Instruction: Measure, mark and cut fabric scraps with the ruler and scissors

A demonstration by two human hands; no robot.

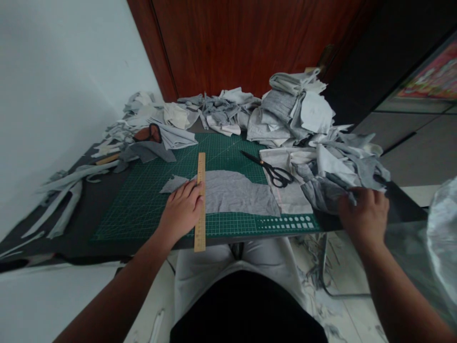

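Observation:
My left hand (183, 205) lies flat with its fingers stretched out, its fingertips against a wooden ruler (200, 228) and over a piece of grey fabric (237, 193). The ruler stands crosswise on the fabric, its near end past the edge of the green cutting mat (228, 225). At the right, my right hand (367, 214) has its fingers bent around the edge of a grey fabric scrap (328, 193) in a loose heap; the fingertips are partly hidden. Black scissors (269, 169) lie between the hands, blades pointing away to the left, partly on a pale folded cloth (293, 197).
A tall stack of grey and white fabric pieces (285, 109) rises at the back right. More scraps (228, 109) line the back, and pale strips (67, 200) lie at the left. A brown item with a black rim (148, 133) rests among them. A translucent plastic bag (444, 238) hangs at far right.

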